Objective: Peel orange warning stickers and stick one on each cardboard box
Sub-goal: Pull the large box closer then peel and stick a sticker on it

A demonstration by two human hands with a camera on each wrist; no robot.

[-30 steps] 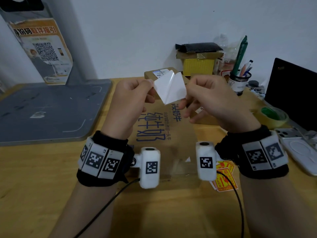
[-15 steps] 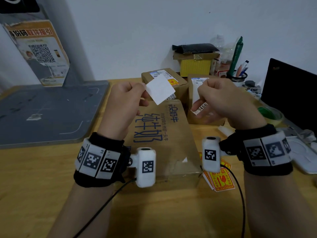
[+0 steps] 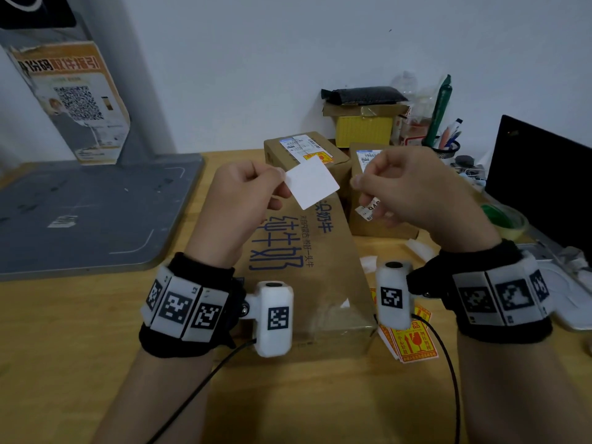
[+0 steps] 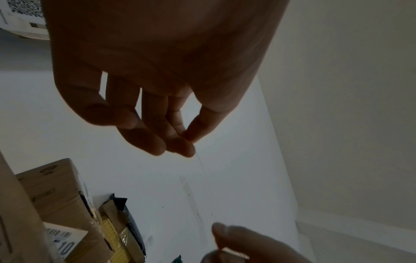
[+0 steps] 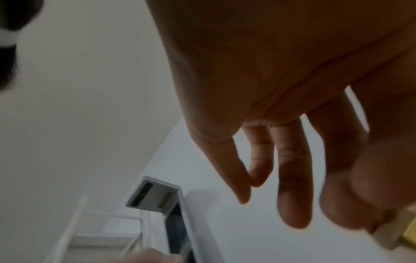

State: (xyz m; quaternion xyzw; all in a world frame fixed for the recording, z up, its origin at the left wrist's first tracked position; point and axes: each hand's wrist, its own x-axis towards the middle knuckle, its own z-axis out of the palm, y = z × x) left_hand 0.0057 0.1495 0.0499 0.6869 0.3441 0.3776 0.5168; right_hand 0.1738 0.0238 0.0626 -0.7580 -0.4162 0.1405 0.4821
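The wooden surface (image 3: 64,347) carries a grey platform (image 3: 80,219) on the left. In the middle lies a large cardboard box (image 3: 320,283) with blue print, and its top bears no orange label. Behind it stand two smaller boxes just beside each other. The left small box (image 3: 278,152) already bears an orange sticker (image 3: 321,157) next to its shipping label. The right small box (image 3: 384,227) is partly hidden by the right hand.

Both hands are raised above the far end of the large box. A second ago they met at one white square; now they are apart, with a gap between them. The left hand (image 3: 237,203) pinches the white backing sheet (image 3: 312,182) by one corner between thumb and forefinger, and the sheet sticks out toward the right hand. The right hand (image 3: 416,193) has thumb and forefinger pressed together. The left wrist view shows them nipping a thin sheet (image 4: 234,252) seen edge-on, its colour not readable.

A stack of orange stickers (image 3: 416,344) lies on the surface against the large box's near right corner, where it lay before.
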